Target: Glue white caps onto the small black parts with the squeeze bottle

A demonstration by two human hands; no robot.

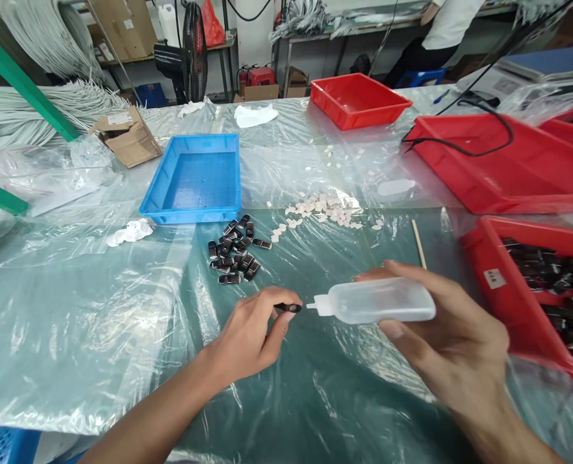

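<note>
Between the thumb and fingers of my left hand (252,332) is a small dark oval part (290,308). My right hand (453,341) is wrapped round a translucent squeeze bottle (380,301), lying sideways, its thin nozzle pointing left. A small gap separates the nozzle tip from the dark part. Beyond my left hand lies a pile of small dark parts (238,248) with shiny edges. Many small pale pieces (325,207) are scattered on the plastic-covered table (97,309), past the bottle.
A blue tray (189,214) stands behind the dark pile. At the right, a red bin (518,309) holds many dark parts, with a larger red bin (518,174) behind. A thin stick (418,243) lies near my right hand. A person (453,26) sits at the back.
</note>
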